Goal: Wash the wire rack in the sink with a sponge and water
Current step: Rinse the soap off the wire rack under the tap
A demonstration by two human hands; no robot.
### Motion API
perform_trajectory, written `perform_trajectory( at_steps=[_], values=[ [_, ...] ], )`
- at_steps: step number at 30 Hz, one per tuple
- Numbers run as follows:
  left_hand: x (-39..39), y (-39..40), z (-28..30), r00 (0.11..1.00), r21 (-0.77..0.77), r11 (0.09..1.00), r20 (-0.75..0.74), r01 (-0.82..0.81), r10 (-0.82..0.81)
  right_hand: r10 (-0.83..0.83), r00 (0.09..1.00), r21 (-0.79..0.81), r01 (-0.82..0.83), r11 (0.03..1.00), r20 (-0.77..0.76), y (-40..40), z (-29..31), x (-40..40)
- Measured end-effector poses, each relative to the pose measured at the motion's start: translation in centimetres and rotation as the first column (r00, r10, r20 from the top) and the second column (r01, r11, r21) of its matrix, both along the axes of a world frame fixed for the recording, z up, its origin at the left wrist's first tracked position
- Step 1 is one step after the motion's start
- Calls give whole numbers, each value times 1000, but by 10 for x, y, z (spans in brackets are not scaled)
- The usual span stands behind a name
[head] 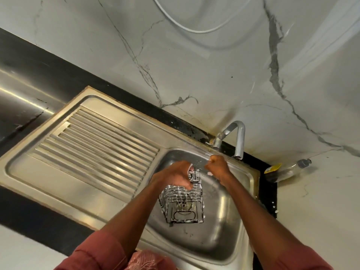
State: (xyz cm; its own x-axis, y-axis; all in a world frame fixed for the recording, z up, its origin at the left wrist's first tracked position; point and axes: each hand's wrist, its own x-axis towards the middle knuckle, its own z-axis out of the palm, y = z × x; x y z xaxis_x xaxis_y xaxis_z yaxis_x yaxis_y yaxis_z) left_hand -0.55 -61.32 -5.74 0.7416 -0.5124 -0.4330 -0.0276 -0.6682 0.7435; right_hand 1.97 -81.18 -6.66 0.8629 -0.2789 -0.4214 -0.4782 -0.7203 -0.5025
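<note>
A black wire rack (183,203), streaked with white foam, stands tilted in the steel sink basin (220,236) over the drain. My left hand (175,175) grips the rack's upper edge; a small pale, soapy piece (191,169) shows by its fingers, and I cannot tell if it is the sponge. My right hand (218,166) is curled into a fist just right of the rack's top, below the tap spout (239,145), with a dab of foam under it. What the fist holds, if anything, is hidden. A thin trickle leaves the spout.
The ribbed steel drainboard (93,145) lies left of the basin. A plastic bottle with a yellow label (286,170) lies on its side on the counter at the right, against the marble wall. Foam specks dot the black counter edge (272,207).
</note>
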Motion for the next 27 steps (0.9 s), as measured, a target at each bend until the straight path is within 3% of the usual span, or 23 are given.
perform_trajectory(
  at_steps=[3, 6, 9, 11, 13, 15, 16, 18, 20, 21, 22, 23, 24, 25, 27],
  values=[
    [0, -5, 0, 1000, -27, 1000, -4, 8, -8, 292, 956, -163, -291, 943, -16, -1, 6, 6],
    [0, -5, 4, 1000, -16, 1000, -1, 9, -9, 542, 834, -279, -547, 789, -101, -1, 5, 13],
    [1, -2, 4, 1000, -17, 1000, -6, 12, -12, 609, 778, -309, -624, 718, -154, 2, 5, 16],
    [1, -1, 4, 1000, -8, 1000, -9, 26, -26, 503, 859, -182, -512, 840, -95, 2, 8, 16],
    [1, 0, 3, 999, 17, 999, -17, 29, -29, 248, 968, 16, -247, 969, -35, 1, 13, 17],
    [1, 1, 2, 999, 29, 999, -32, 22, -21, -90, 992, 255, 109, 961, -85, -3, 20, 19],
    [1, 2, 1, 999, 26, 999, -37, 19, -18, -250, 953, 396, 299, 868, -171, -6, 23, 22],
    [0, 1, 1, 999, 28, 999, -45, 25, -24, -438, 815, 646, 572, 505, -380, -14, 29, 27],
    [-3, 0, 4, 999, 31, 999, -47, 28, -27, -538, 661, 707, 689, 159, -523, -22, 29, 27],
    [-4, 0, 4, 998, 29, 999, -49, 27, -26, -552, 617, 715, 697, 53, -561, -26, 28, 24],
    [-5, 1, 5, 998, 29, 999, -50, 25, -23, -563, 627, 744, 667, 32, -538, -29, 27, 17],
    [-5, 1, 6, 998, 32, 999, -53, 25, -24, -558, 695, 782, 611, 124, -454, -32, 26, 12],
    [-6, 2, 7, 998, 31, 999, -57, 25, -23, -518, 787, 749, 556, 359, -336, -35, 25, 7],
    [-6, 2, 8, 998, 28, 999, -65, 22, -21, -436, 853, 629, 511, 586, -287, -32, 29, 7],
    [-7, 2, 10, 997, 23, 1000, -70, 17, -15, -342, 915, 349, 400, 848, -216, -27, 34, 6]
  ],
)
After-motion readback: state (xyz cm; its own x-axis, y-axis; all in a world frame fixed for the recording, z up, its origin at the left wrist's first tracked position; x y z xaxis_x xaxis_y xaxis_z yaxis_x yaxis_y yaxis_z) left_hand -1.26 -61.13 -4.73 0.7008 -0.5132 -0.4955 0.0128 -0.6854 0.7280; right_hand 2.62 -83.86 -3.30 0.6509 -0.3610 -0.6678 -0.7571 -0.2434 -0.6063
